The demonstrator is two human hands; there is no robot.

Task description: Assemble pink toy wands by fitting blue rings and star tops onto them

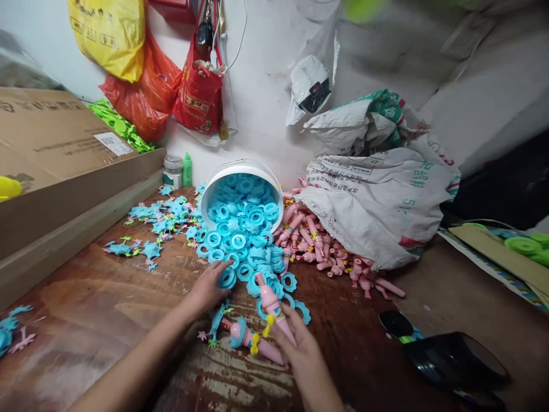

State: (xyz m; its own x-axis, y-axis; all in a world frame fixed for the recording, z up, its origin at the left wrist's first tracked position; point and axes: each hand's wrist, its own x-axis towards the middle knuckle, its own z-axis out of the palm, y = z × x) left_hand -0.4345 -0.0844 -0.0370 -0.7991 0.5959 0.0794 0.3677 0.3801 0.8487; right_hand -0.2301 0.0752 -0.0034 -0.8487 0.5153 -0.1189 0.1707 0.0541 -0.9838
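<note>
My left hand [210, 286] reaches into the front of a spilled heap of blue plastic rings [253, 252], its thumb and fingers around one scallop-edged blue ring [227, 278]. The heap pours from a white bucket [205, 200] lying on its side. My right hand [302, 349] is closed around a pink bottle-shaped plastic piece [269, 297] with a yellow bow-like part, its narrow tip pointing up and away. Beneath and between my hands lies a similar pink piece [268, 350] fitted with a blue ring. Beside it is a small blue star-like piece [218, 320].
Many pink pieces [319, 234] spill from a white woven sack [377, 194] at right. Blue star-like pieces [165, 212] lie left of the bucket. A cardboard box [55, 137] stands on the left, and a shiny black object [457, 360] lies at the right.
</note>
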